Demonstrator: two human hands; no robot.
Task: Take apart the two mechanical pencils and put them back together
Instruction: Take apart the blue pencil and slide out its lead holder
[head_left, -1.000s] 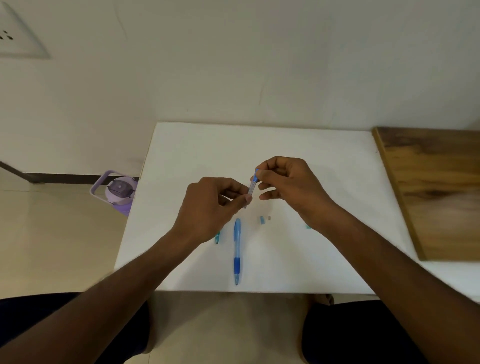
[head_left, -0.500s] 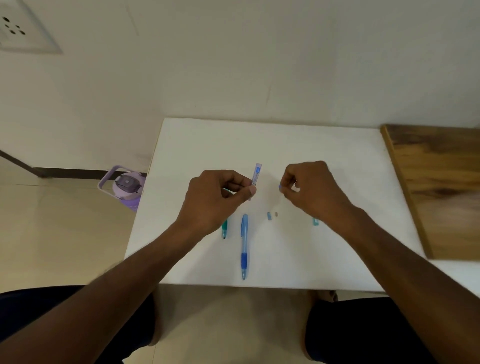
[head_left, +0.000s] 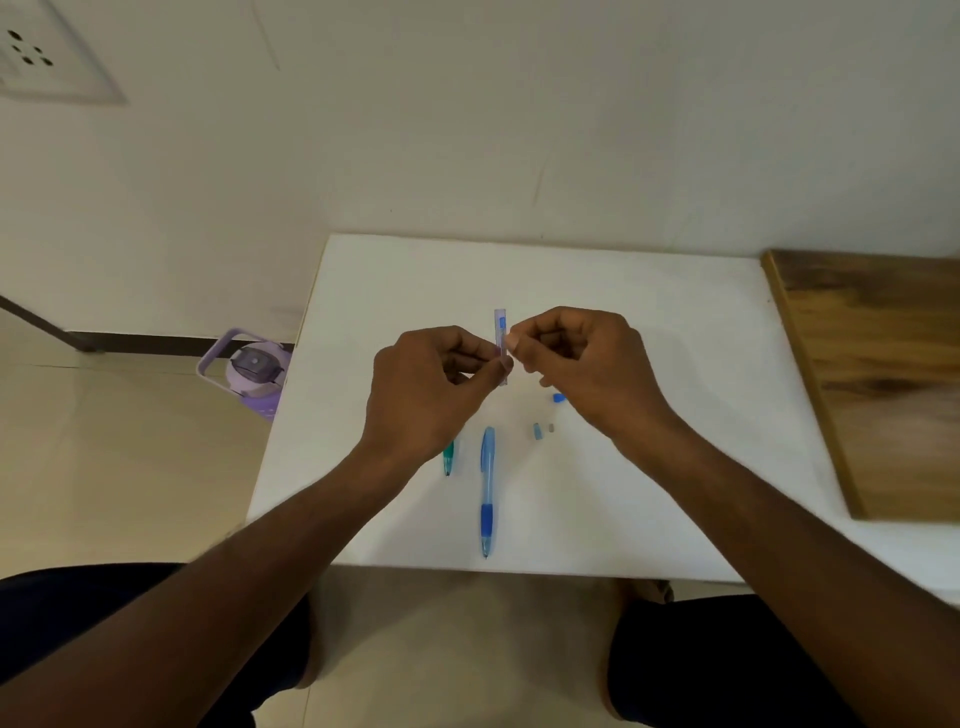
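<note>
My left hand (head_left: 431, 387) pinches a clear inner tube (head_left: 501, 332) with a blue piece inside and holds it upright above the white table (head_left: 675, 322). My right hand (head_left: 582, 364) meets the tube from the right, fingertips closed on its middle. A blue pencil barrel with a dark blue grip (head_left: 487, 488) lies on the table below the hands, tip toward me. A green pencil part (head_left: 448, 460) lies to its left, half hidden by my left wrist. A small blue cap (head_left: 558, 398), a pale blue piece (head_left: 537, 431) and a tiny grey piece (head_left: 551, 428) lie under my right hand.
A wooden board (head_left: 883, 374) covers the table's right side. A purple water bottle (head_left: 254, 371) stands on the floor left of the table. The wall is just behind the table's far edge. My knees sit below the near edge.
My right hand pulled the blue cap away from the tube, left it on the table, and came back to the tube. My left hand kept hold of the tube.
</note>
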